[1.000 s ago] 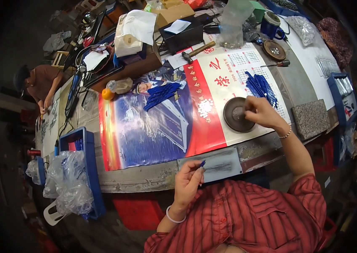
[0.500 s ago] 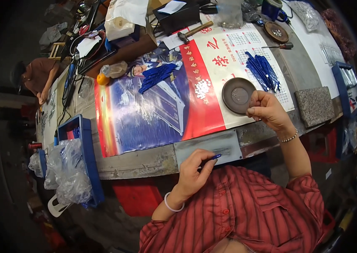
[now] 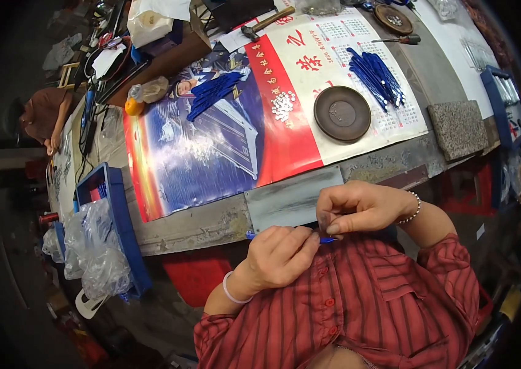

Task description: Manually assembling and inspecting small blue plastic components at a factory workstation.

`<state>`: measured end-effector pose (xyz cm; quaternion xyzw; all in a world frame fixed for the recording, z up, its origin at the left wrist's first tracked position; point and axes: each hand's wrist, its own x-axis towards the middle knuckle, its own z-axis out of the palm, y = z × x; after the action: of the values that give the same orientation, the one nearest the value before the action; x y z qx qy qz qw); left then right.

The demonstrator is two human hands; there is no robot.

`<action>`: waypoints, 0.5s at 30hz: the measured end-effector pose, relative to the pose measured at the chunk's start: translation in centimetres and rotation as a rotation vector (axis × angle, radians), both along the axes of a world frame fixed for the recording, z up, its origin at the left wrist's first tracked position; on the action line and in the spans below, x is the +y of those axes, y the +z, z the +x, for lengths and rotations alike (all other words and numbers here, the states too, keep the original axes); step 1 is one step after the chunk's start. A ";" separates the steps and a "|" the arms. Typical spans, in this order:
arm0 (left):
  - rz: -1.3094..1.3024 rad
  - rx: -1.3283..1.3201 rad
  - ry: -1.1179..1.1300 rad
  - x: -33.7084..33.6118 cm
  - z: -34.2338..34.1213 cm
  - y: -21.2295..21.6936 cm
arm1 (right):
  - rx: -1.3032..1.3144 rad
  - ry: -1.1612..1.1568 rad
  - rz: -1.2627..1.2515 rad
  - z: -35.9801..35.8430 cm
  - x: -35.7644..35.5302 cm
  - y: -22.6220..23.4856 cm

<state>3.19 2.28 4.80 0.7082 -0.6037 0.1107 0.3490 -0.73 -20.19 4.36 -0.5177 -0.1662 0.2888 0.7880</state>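
My left hand (image 3: 279, 255) is closed around a slim blue pen-like stick (image 3: 328, 240), whose tip points toward my right hand. My right hand (image 3: 365, 206) pinches at that tip; what lies between its fingers is too small to make out. Both hands are close together in front of my shirt, by the table's near edge. Beyond them sits a round dark dish (image 3: 354, 130) with a few small bits in it. A pile of small white pieces (image 3: 283, 106) lies left of the dish. Two bundles of similar blue sticks rest on the poster, one to the right (image 3: 374, 77), one to the left (image 3: 214, 92).
A grey plate (image 3: 285, 200) lies at the table's near edge below a calendar poster (image 3: 186, 166). A stone block (image 3: 457, 129) stands right. Farther back are a hammer (image 3: 266, 24) and a screwdriver (image 3: 405, 40). Blue bins (image 3: 128, 240) flank the table; another person sits far left.
My right hand has come down from beside the dish to the blue stick's tip. My left hand has turned, its fingers now wrapped round the stick. The view has shifted slightly.
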 end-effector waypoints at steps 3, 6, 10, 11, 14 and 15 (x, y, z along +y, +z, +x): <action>0.002 -0.064 -0.023 0.2 0.1 0.2 | -0.018 0.040 -0.006 0.1 0.5 -0.1; -0.020 -0.054 -0.021 0.3 -0.2 0.2 | -0.051 0.074 -0.055 0.3 0.7 -0.2; -0.021 -0.036 -0.040 0.6 -0.2 0.0 | -0.074 0.103 -0.067 0.4 1.1 -0.1; -0.032 -0.019 -0.048 0.6 -0.1 0.0 | -0.088 0.105 -0.049 0.4 1.2 -0.1; -0.045 0.008 -0.060 0.7 -0.1 -0.2 | -0.088 0.115 -0.027 0.6 1.4 0.3; -0.046 0.019 -0.065 0.8 -0.1 -0.4 | -0.075 0.120 -0.024 0.6 1.4 0.4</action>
<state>3.09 3.05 4.43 0.6809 -0.6203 0.1066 0.3745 -0.11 -18.78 4.76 -0.5267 -0.2226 0.3178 0.7563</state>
